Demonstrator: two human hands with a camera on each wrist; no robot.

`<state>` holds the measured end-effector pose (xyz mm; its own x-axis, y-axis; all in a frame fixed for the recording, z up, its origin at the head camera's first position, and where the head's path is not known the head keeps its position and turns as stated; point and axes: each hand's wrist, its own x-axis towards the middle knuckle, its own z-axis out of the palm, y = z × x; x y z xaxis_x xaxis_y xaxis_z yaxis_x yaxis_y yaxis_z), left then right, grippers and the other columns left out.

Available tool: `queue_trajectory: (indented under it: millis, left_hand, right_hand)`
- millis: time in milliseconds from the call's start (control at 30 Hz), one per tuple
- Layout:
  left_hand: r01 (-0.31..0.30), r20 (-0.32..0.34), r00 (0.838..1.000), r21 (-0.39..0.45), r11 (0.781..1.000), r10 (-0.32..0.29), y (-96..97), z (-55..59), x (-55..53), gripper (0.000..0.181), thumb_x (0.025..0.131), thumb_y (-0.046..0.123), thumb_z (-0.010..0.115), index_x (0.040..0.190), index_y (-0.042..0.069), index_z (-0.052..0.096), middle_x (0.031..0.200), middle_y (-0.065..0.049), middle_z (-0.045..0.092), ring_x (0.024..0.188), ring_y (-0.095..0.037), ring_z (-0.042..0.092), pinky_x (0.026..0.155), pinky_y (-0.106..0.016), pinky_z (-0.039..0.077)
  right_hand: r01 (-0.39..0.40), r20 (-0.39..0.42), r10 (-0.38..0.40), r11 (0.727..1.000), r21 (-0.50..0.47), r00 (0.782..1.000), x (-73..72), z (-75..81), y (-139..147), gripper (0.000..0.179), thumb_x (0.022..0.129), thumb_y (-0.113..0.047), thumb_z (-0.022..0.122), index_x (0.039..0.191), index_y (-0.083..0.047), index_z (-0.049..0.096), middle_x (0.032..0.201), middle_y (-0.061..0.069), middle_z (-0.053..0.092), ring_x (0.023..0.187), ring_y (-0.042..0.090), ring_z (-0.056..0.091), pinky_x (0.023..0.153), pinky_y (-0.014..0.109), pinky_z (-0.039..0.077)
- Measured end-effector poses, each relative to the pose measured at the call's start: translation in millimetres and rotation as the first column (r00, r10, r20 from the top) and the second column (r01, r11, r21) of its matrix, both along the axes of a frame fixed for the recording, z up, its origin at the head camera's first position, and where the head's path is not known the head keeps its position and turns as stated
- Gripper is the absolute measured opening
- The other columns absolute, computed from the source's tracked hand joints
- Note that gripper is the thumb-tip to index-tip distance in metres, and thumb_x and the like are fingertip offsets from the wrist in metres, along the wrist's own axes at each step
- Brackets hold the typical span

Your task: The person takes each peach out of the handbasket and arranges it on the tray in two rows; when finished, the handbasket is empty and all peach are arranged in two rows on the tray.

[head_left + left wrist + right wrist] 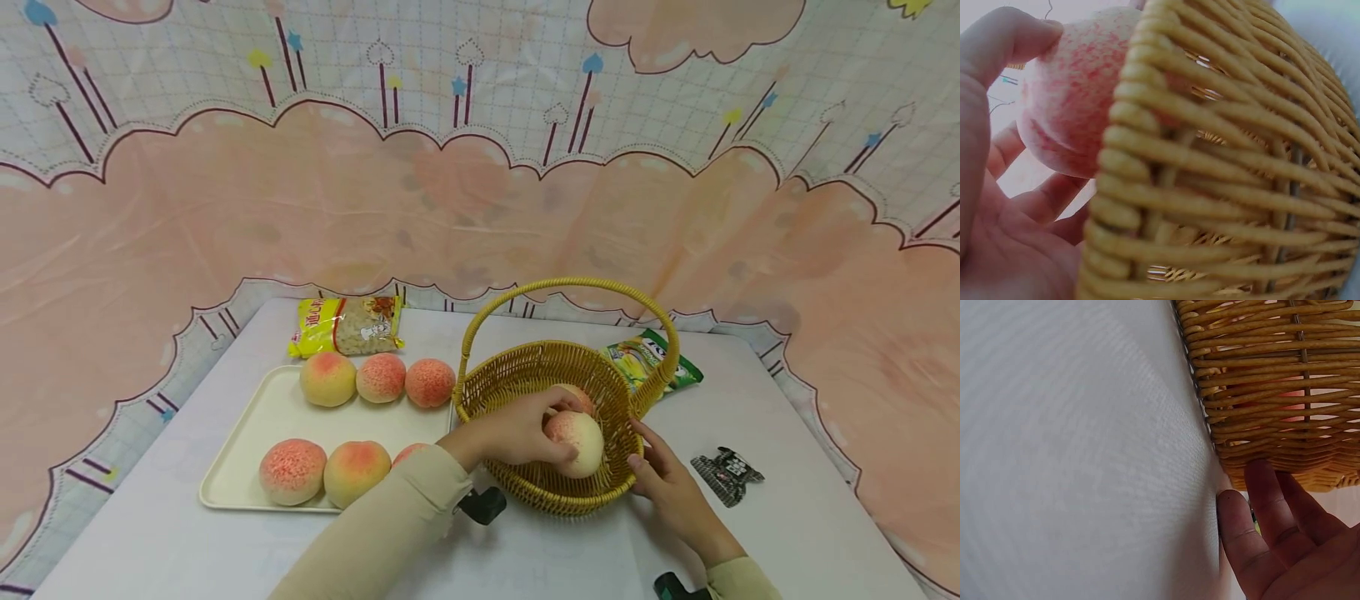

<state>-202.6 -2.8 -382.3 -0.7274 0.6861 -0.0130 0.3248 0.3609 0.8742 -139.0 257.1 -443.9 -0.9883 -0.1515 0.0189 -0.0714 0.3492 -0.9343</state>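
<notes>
A yellow wicker basket [517, 367] with a tall arched handle stands in the middle of the table. Reaching over its near left rim, my left hand [517, 427] grips a pale peach [581, 446] with a red blush. The left wrist view shows the thumb and fingers around that peach [1075, 100], partly hidden by the basket rim. Behind it, another peach [579, 397] is mostly covered by the hand. At the basket's right side, my right hand [671, 479] touches the outer wall; its fingers lie fairly straight against the wicker [1279, 419] in the right wrist view.
Left of the basket, a cream tray [240, 454] bears several peaches [292, 472] in two rows. A yellow food bag [347, 325] lies behind the tray. Behind the basket is a green snack bag [678, 372], and a small black packet [726, 475] lies at the right.
</notes>
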Motion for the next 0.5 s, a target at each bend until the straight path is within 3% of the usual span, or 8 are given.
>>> queue_trajectory:
  millis: [300,500]
  left_hand:
    - [-0.004,-0.102,0.995,-0.112,0.994,-0.007,-6.6,2.4,1.0,0.046,0.086,0.031,0.076,0.129,0.024,0.064,0.116,0.005,0.061,0.095,-0.008,0.058,0.078,-0.023,0.051]
    - [0.053,-0.099,0.993,-0.159,0.986,-0.069,-8.3,0.2,1.5,0.046,0.089,0.034,0.073,0.133,0.024,0.063,0.114,0.007,0.063,0.096,-0.006,0.058,0.081,-0.023,0.049]
  right_hand:
    - [0.000,0.004,0.000,1.000,0.012,1.000,-0.8,-0.4,0.6,0.054,0.108,-0.018,0.046,0.157,-0.008,0.026,0.139,0.040,0.041,0.117,0.047,0.056,0.080,0.035,0.058]
    - [0.004,0.016,-0.004,1.000,0.015,1.000,-1.0,-0.4,1.1,0.054,0.108,-0.019,0.046,0.157,-0.009,0.026,0.139,0.039,0.042,0.117,0.046,0.056,0.080,0.035,0.058]
